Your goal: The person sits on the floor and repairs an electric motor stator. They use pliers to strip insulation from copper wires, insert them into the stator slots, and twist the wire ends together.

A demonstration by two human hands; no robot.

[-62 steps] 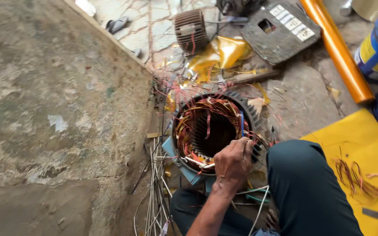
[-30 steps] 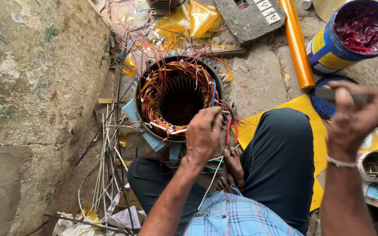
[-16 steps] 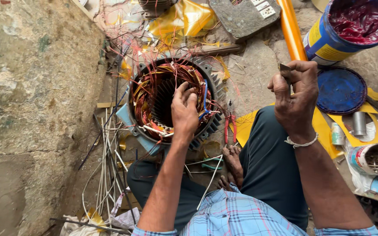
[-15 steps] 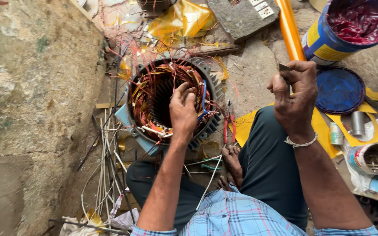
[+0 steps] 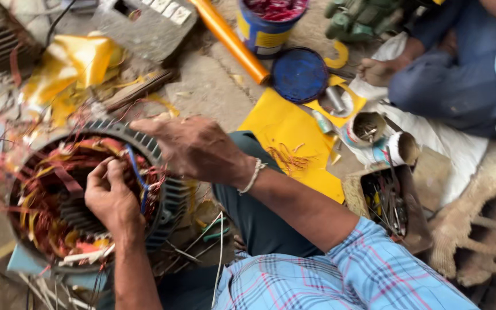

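- Two hands are at one thing: a round motor stator (image 5: pixel 81 201) with a finned grey shell, lying with its open bore facing up, low and left in the head view, just beside the person's knee.
- The left hand (image 5: pixel 110 198) is inside the bore on its right side, fingers curled shut and pinching among the copper windings (image 5: pixel 41 212) next to a blue wire (image 5: pixel 139 178) that runs along the inner rim.
- The right hand (image 5: pixel 193 146) lies across the stator's upper right rim, knuckles up, fingers bent and pointing left toward the bore. Whether it holds anything under the palm I cannot tell.
- The relation that counts: the blue wire sits between the two hands, touching or just beside the left fingertips, and just below and left of the right fingers. Its long axis runs roughly top to bottom, following the curve of the rim.
- The left hand is nearer the windings; the right is nearer the outer shell.
- Farther right, well apart from both hands, lie a yellow sheet (image 5: pixel 282 123), a blue lid (image 5: pixel 299 74), a blue and yellow can (image 5: pixel 268 28) and an orange tube (image 5: pixel 231 37).
- Another person's legs (image 5: pixel 437 80) show at the upper right.
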